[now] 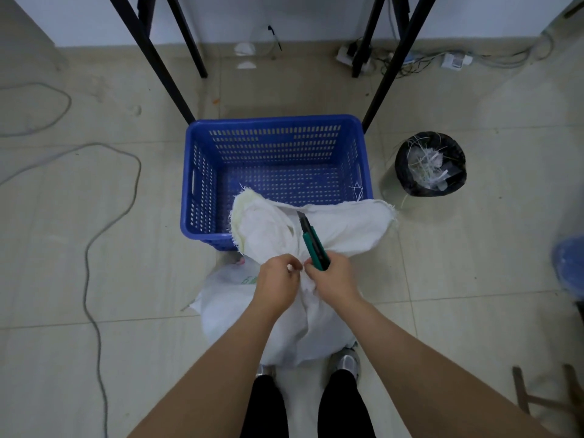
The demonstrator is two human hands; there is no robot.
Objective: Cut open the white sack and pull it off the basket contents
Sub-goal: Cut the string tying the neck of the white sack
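The white sack (pixel 303 245) is lying against the blue basket's (pixel 202 172) near rim; your left hand (pixel 278 284) is pinching its gathered neck; your right hand (pixel 331 279) is gripping a green utility knife (pixel 313 245), blade pointing toward the basket.

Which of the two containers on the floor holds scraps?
The round black waste bin right of the blue basket; white strips and scraps fill it, while the basket's perforated bottom shows bare.
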